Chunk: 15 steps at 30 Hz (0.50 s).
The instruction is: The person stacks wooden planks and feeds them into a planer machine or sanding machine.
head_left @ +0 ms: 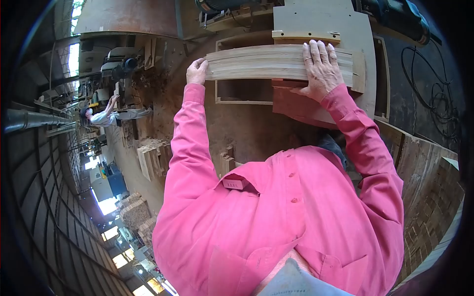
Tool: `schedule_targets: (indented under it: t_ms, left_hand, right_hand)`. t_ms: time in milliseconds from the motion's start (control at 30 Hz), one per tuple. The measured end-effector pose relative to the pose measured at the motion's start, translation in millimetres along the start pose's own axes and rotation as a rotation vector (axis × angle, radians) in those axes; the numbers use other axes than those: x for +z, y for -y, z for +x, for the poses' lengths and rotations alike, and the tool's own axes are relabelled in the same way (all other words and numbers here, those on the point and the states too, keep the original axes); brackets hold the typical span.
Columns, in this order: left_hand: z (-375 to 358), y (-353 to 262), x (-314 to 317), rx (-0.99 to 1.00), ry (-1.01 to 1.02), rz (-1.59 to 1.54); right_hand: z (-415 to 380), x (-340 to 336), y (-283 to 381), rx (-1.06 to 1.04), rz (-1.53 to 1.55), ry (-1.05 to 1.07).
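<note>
Several pale wooden strips (256,63) lie side by side as a bundle across a light machine table (323,22). My left hand (197,71) grips the bundle's left end, its fingers wrapped round the edge. Spread flat over the strips near their right end is my right hand (322,66), with the thumb pointing left at the near edge. A wooden bar with dark holes (306,36) runs along the far side of the strips. Below them a red board (296,102) shows on the near side.
A motor (402,19) stands at the upper right, with black cable (437,106) on the floor. Wood pieces are stacked (152,157) at lower left and at the right (429,217). Another person (103,117) works farther off at the left.
</note>
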<state>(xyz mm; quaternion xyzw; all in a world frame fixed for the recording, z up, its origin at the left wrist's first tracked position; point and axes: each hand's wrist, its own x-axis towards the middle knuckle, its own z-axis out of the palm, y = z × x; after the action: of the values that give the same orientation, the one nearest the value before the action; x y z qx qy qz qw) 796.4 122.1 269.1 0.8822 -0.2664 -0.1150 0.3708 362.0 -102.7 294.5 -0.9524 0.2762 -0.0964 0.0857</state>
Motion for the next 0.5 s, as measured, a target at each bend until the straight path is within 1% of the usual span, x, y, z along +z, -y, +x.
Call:
schedule_targets:
  t_ms: [67, 133, 167, 200, 267, 300, 367, 433, 500]
  left_hand:
    - [-2.5, -13.4, -3.8, 0.086, 0.052, 0.210]
    - [0.0, -13.7, -7.2, 0.072, 0.029, 0.268]
    - [5.0, -3.9, -6.7, 0.056, 0.054, 0.168]
    - [0.1, -14.2, -3.0, 0.000, 0.064, 0.150]
    - [2.6, -13.0, -1.5, 0.029, 0.109, 0.116]
    - [-1.1, -17.4, -0.8, 0.034, 0.103, 0.162]
    - [-0.5, -19.7, -1.2, 0.052, 0.104, 0.200]
    - [1.8, -10.6, 0.7, 0.015, 0.118, 0.103]
    - [11.5, 5.3, 2.2, 0.023, 0.140, 0.045]
  right_hand:
    - [-0.3, -2.6, -0.6, 0.015, -0.005, -0.009]
    - [-2.2, -6.7, -2.2, -0.004, 0.006, -0.008]
    - [-5.0, -5.8, -4.4, -0.009, 0.033, -0.026]
    - [-6.3, -3.1, -5.9, -0.014, 0.056, -0.045]
    - [-6.3, -1.0, -10.8, -0.038, 0.009, -0.051]
    - [-6.3, -0.4, -12.7, -0.006, -0.005, -0.042]
    - [-4.8, -2.0, -13.6, -0.039, -0.023, -0.017]
    - [-4.2, -6.3, -13.6, -0.039, -0.047, 0.022]
    - [-5.0, -9.0, -14.2, -0.065, -0.081, 0.066]
